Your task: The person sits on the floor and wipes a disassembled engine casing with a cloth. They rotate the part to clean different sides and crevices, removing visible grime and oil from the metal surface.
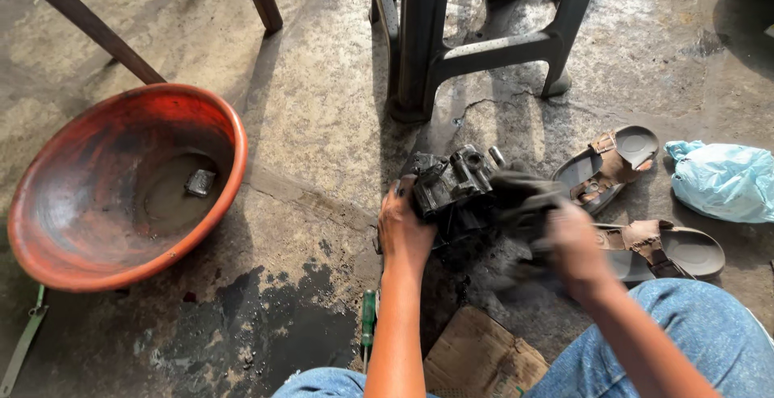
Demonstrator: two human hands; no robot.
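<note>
Far to the left of the grip, a large red-orange basin (pixel 121 184) is seen on the stained concrete floor (pixel 314 124), with a small dark metal piece (pixel 200 182) lying in the murky liquid at its bottom. A green strap (pixel 24 341) lies below the basin at the left edge. Below the grip, a green-handled screwdriver (pixel 368 321) is laid on the floor beside a flattened piece of cardboard (pixel 477 358).

The left hand (pixel 403 229) is closed around the left side of a greasy dark metal engine part (pixel 451 184), which is held just above the floor. The right hand (pixel 572 245) is closed on a dark rag (pixel 524 204), which is pressed against the right side of the part; the hand is blurred, so the exact finger positions cannot be told.

Above the grip, the legs of a dark plastic stool (pixel 451 51) stand on the floor. To the right of the grip, a pair of brown sandals (pixel 625 204) is placed, and beyond them a crumpled pale blue plastic bag (pixel 721 180) lies.
</note>
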